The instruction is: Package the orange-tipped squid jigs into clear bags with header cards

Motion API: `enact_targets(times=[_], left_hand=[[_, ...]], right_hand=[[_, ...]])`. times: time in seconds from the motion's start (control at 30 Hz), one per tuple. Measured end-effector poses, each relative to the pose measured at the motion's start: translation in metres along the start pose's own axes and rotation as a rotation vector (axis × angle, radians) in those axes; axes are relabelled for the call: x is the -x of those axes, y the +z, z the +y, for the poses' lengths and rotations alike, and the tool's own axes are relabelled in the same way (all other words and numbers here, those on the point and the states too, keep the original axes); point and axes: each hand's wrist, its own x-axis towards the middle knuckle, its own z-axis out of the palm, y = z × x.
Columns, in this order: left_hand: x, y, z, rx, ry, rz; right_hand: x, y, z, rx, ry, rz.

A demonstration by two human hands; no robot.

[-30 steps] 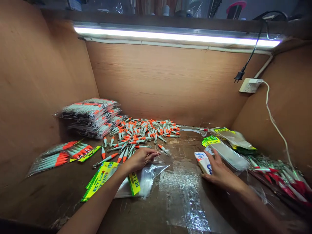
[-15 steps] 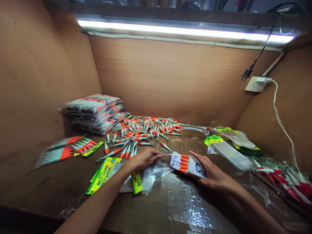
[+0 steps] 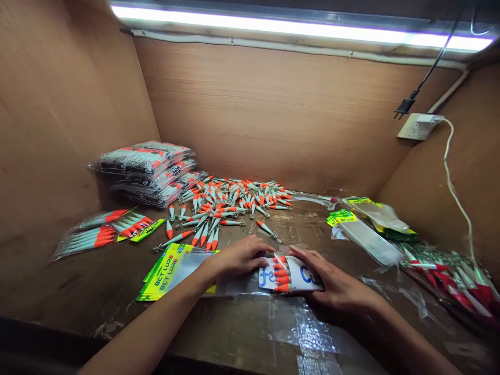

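Note:
My right hand (image 3: 338,278) grips a white block (image 3: 307,277) with blue handwriting, thumb below and fingers over the far edge. Several orange-tipped fishing lures (image 3: 282,274) lie side by side on the block. Its left end sits in the mouth of a clear plastic bag (image 3: 238,284) lying flat on the bench. My left hand (image 3: 248,255) is closed on the bag at its far edge, beside the block; its fingertips are partly hidden. Under my left forearm are more bags with yellow-green header cards (image 3: 167,273).
Loose lures (image 3: 234,200) are heaped at the back. Packed lure bundles (image 3: 144,169) are stacked at left, with filled bags (image 3: 91,237) in front. Empty bags (image 3: 367,239) and red-and-silver lures (image 3: 453,281) lie at right. A black plug (image 3: 405,107) hangs above.
The block with the lures has moved left and down, and its left end has gone into the bag mouth. My left hand has come closer to my right. The view has tilted slightly down.

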Motion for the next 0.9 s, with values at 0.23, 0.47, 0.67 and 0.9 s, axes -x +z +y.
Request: enact_targets(times=[0.23,0.47,0.67,0.9], left_hand=[[-0.002,0.012,0.037,0.006,-0.183,0.123],[0.002,0.015,0.062,-0.125,-0.185,-0.060],[-0.001,0.017,0.052,-0.078,-0.176,0.062],[-0.008,0.038,0.076,-0.184,-0.036,0.184]], right_hand=[[-0.002,0.005,0.001,0.005,0.031,-0.016],[-0.003,0.001,-0.003,0.008,0.049,-0.011],[-0.003,0.002,-0.004,0.020,0.028,0.000],[-0.004,0.009,-0.013,0.096,-0.058,0.049]])
